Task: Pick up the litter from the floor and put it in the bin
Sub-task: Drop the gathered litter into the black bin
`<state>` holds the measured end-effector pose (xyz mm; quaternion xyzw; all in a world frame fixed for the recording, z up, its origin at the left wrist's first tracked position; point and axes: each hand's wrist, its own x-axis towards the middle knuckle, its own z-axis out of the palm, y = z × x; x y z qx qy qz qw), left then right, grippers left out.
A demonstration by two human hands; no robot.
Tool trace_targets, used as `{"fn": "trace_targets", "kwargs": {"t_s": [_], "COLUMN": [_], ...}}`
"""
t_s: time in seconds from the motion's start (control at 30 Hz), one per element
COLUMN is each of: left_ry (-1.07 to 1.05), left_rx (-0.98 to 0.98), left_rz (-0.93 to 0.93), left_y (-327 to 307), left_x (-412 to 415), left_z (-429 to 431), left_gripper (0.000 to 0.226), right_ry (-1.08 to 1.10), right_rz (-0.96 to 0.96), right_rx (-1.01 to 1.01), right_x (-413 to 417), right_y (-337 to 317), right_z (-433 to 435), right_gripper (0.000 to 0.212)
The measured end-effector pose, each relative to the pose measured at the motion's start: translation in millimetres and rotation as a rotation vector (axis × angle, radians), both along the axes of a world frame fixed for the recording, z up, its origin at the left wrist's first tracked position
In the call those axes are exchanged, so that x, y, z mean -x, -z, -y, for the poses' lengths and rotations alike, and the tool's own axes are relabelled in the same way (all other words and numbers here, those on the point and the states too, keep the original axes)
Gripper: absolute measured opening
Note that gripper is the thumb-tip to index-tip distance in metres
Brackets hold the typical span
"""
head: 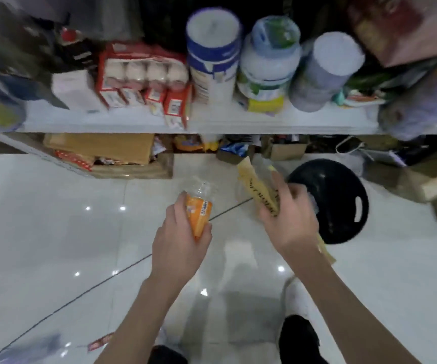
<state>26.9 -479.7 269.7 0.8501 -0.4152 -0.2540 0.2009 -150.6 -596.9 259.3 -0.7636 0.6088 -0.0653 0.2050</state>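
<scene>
Both hands hold litter above the white tiled floor [54,232], beside the black bin [340,195].

The left hand [178,240] has its fingers and thumb curled round a piece of orange-labelled plastic [199,214] that has a clear crumpled far end and a barcode; it is held in the air left of the bin and apart from it. The right hand [291,219] grips a long yellow wrapper [256,187] with black lettering, fingers closed round its middle, at the bin's left rim. The wrapper's far end points toward the white shelf [212,122]. A small red scrap [100,341] lies on the floor at the near left. On the shelf stand a white-lidded canister [212,56] and red cartons [144,74], all blurred.
</scene>
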Motion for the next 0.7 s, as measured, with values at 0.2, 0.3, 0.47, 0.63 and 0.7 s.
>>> {"fn": "trace_targets", "kwargs": {"t_s": [0.2,0.3,0.47,0.63,0.7], "left_ry": [0.119,0.128,0.059,0.033,0.023], "left_rx": [0.046,0.032,-0.082,-0.183,-0.198], "left_rz": [-0.052,-0.092,-0.105,-0.143,-0.085], "left_y": [34,59,101,130,134], "left_x": [155,213,264,277,271], "left_z": [113,153,191,211,210], "left_gripper": [0.074,0.077,0.082,0.083,0.077], "right_ry": [0.167,0.167,0.258,0.305,0.264], "right_rz": [0.037,0.009,0.026,0.127,0.084], "right_rx": [0.124,0.079,-0.054,-0.116,-0.107], "right_x": [158,204,237,245,246], "right_y": [50,73,109,131,136], "right_z": [70,94,123,139,141], "right_gripper": [0.071,0.072,0.071,0.066,0.065]}}
